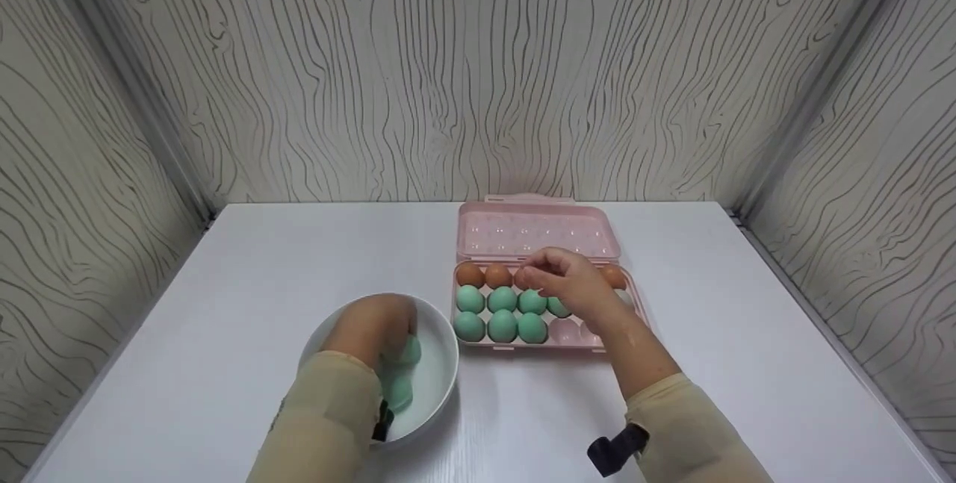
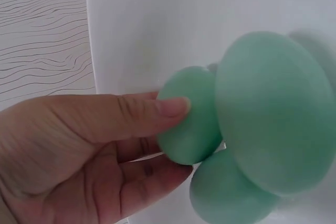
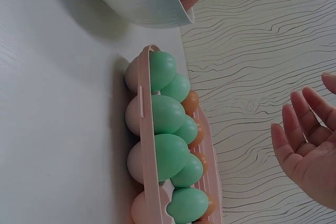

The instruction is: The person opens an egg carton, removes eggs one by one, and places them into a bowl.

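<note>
Partly hidden, left fingers (image 2: 157,181) pinch a green egg (image 2: 191,136); right fingers (image 3: 294,127) hang relaxed

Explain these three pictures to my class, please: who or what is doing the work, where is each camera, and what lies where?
No machine here: a person works bare-handed, wearing three cameras. The wide picture comes from the head, looking down; the two closer ones come from the left and right wrists. On the white table stand a round white bowl and an open pink plastic egg carton, which holds smooth green eggs and brown eggs. The left hand, inside the bowl, grips a single green egg, with two other green eggs beside it. The right hand, holding nothing, hovers above the carton.
</note>
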The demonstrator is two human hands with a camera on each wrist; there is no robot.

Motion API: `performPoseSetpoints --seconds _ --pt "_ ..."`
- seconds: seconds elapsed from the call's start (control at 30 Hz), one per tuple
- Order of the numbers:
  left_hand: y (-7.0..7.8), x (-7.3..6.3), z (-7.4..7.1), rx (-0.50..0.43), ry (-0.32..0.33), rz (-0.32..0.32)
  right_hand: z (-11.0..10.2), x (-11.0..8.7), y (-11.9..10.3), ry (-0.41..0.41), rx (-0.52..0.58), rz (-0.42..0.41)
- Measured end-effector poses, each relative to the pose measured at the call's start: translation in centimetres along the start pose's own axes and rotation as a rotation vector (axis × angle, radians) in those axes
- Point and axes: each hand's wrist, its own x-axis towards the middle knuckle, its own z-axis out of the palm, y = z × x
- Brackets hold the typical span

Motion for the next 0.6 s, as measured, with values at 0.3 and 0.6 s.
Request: performPoseSetpoints --seconds 0.3,0.6 --pt "0.0 0.1 -0.7 -0.003 -0.021 0.037 0.1 0.0 -0.1 -0.009 -0.024 -0.002" --pt "0.1 -0.2 -1.3 -0.061 -0.007 0.057 -0.1 -0.1 0.0 0.010 -0.021 0.011"
